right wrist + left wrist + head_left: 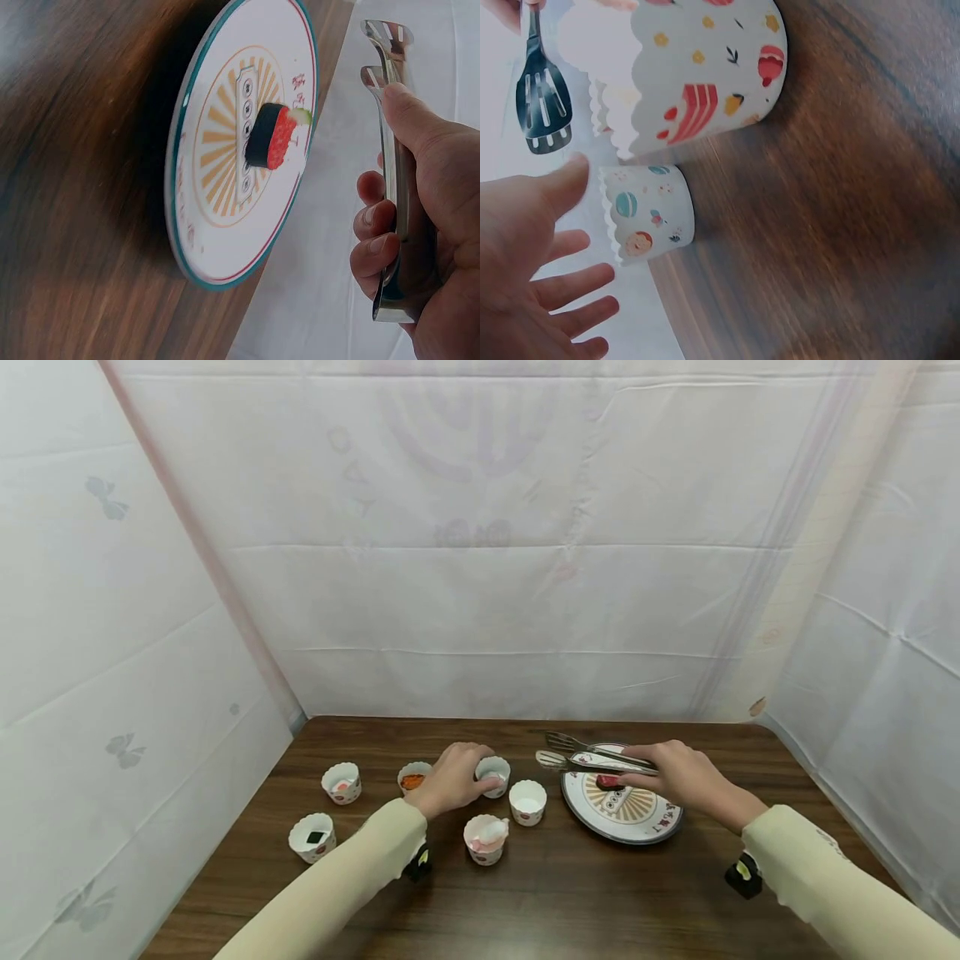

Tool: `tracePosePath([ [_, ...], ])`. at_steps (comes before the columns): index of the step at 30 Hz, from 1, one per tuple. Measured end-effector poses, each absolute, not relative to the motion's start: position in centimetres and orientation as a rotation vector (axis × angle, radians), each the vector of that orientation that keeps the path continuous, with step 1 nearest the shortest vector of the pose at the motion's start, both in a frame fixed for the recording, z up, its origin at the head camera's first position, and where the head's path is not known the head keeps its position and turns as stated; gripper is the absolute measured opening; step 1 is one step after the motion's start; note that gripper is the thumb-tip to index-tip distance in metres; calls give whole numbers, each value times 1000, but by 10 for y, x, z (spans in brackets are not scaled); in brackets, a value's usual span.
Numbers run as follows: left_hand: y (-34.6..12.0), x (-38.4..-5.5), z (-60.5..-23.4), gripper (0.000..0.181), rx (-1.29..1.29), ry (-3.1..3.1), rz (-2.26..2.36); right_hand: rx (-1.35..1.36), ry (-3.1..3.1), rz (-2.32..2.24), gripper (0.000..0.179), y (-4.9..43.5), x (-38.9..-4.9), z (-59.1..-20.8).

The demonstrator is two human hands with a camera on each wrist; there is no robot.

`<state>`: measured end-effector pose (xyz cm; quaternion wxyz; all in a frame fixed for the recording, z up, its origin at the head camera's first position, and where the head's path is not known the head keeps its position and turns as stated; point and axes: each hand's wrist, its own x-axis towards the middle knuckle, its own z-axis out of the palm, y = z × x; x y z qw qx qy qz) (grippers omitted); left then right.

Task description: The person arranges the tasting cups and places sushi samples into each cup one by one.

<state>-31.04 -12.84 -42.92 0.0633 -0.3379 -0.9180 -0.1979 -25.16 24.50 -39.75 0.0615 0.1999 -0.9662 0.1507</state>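
Observation:
My right hand grips metal serving tongs, its thumb and fingers wrapped round the two arms. The slotted tips of the tongs stand apart and point left, with nothing between them. Beneath lies a white plate with a teal rim, bearing a gunkan sushi piece with dark wrap and red topping. My left hand holds nothing; in the left wrist view its fingers are extended, near a white paper cup. From the head view, I cannot tell whether the hand touches the cup beside it.
Left of the plate stand a white paper cup and one with pink and white contents. A cup with orange contents is partly behind my left hand. Farther left are two cups, one holding a dark piece. White curtains enclose the wooden table.

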Motion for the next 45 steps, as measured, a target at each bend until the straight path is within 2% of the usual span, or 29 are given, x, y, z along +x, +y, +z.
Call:
tracePosePath([
  [8, -119, -308, -427, 45, -1131, -2735, -619, 590, -2922, 445, 53, 258, -249, -403],
  [15, -111, -304, -423, 55, -1169, -2867, -541, 531, -2941, 407, 51, 269, -247, -404],
  [27, -106, -306, -424, 62, -1206, -2860, -464, 477, -2986, 408, 52, 287, -242, -411],
  [45, -105, -306, -423, 53, -1260, -2920, -436, 419, -3055, 437, 62, 308, -233, -416],
])
